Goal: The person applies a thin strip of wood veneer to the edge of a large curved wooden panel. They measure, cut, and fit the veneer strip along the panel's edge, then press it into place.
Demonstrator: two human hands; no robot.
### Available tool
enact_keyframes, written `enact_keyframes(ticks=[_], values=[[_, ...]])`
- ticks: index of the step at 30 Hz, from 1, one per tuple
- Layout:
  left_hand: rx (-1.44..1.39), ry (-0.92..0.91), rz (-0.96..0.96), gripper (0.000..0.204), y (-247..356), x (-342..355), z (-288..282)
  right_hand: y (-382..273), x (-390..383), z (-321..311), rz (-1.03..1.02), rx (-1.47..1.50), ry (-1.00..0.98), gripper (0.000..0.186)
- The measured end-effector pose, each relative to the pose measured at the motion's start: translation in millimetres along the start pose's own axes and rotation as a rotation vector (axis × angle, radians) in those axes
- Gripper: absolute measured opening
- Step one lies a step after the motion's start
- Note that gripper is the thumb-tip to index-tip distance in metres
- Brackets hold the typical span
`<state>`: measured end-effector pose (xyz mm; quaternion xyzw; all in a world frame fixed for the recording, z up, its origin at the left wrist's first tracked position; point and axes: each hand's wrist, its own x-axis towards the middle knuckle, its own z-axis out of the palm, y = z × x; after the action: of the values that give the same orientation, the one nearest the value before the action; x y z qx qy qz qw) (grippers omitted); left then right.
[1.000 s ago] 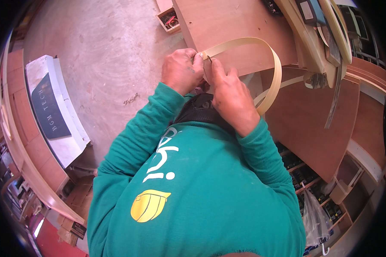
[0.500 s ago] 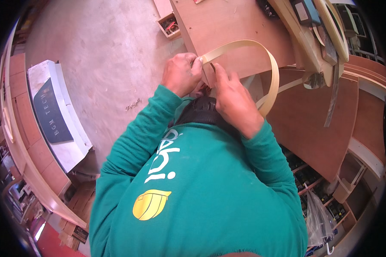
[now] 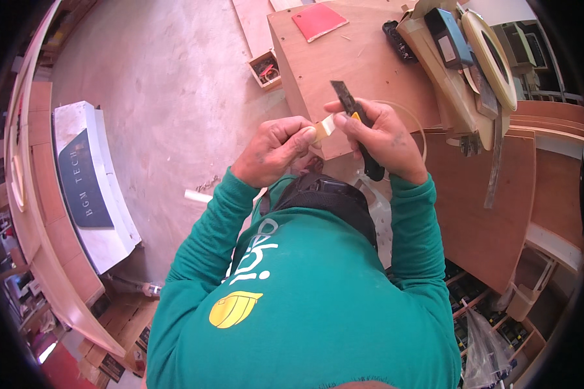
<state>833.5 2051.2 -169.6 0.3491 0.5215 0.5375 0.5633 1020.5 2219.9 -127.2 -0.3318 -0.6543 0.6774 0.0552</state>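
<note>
My left hand (image 3: 272, 146) pinches the end of a pale yellow strip (image 3: 324, 129), which has a whitish section near my right thumb. My right hand (image 3: 392, 142) grips a black utility knife (image 3: 373, 165) with a yellow slider, its blade end tilted up and left. My right thumb is close to the strip's end; whether it touches is unclear. The strip loops thinly behind my right hand, above the plywood worktop (image 3: 331, 61).
A red flat piece (image 3: 318, 23) lies on the worktop; a small open box (image 3: 265, 71) sits beside it. Stacked boards and tools (image 3: 448, 84) stand at right, above a lower brown panel (image 3: 474, 207). A white signboard (image 3: 113, 194) and long wooden boards (image 3: 48, 259) are at left.
The knife has come up into clear view, angled upward in my right hand. The strip's end has turned to show a whitish part, and its loop now appears thinner.
</note>
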Motion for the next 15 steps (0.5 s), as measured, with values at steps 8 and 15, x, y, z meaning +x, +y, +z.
enact_keyframes(ticks=[8, 15], values=[[-0.265, -0.512, -0.227, 0.033, 22.6, 20.9, -19.4, -16.8, 10.7, -29.7, -0.121, -0.098, -0.380, 0.021], [0.319, -0.167, -0.102, 0.034, 40.3, -1.1, -51.6, -22.2, 27.4, -56.7, -0.462, -0.967, 0.077, 0.016]])
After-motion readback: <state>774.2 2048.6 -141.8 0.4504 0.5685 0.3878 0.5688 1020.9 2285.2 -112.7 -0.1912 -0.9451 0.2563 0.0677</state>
